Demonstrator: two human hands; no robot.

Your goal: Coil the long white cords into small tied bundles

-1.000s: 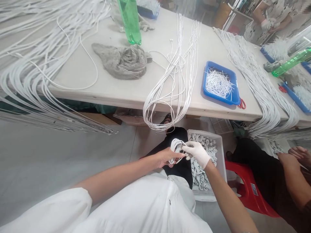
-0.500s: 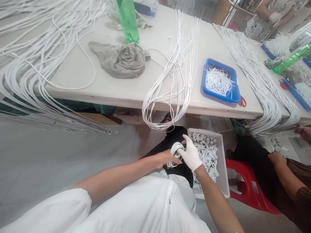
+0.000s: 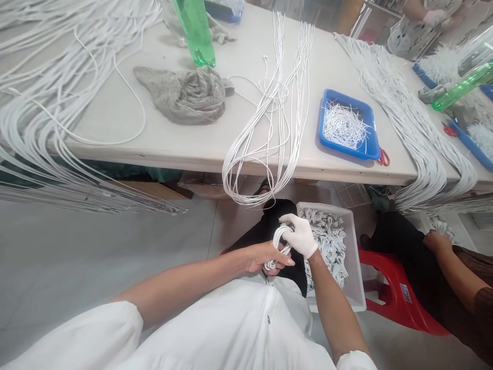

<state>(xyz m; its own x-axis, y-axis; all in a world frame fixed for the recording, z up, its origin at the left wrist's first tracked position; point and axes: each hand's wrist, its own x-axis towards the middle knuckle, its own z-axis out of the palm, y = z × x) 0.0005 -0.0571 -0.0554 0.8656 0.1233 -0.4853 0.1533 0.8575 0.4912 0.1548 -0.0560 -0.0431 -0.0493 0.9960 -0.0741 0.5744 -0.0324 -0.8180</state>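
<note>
Pale table [image 3: 177,145], white cords [image 3: 265,103] over its edge, grey floor [image 3: 96,246] below

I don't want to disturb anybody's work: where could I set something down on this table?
Bare table shows between the rag and the near edge, and behind the middle tray, between the middle cords and right cords. Crowded: the left end, under left cords, and around the right bottle.
</note>
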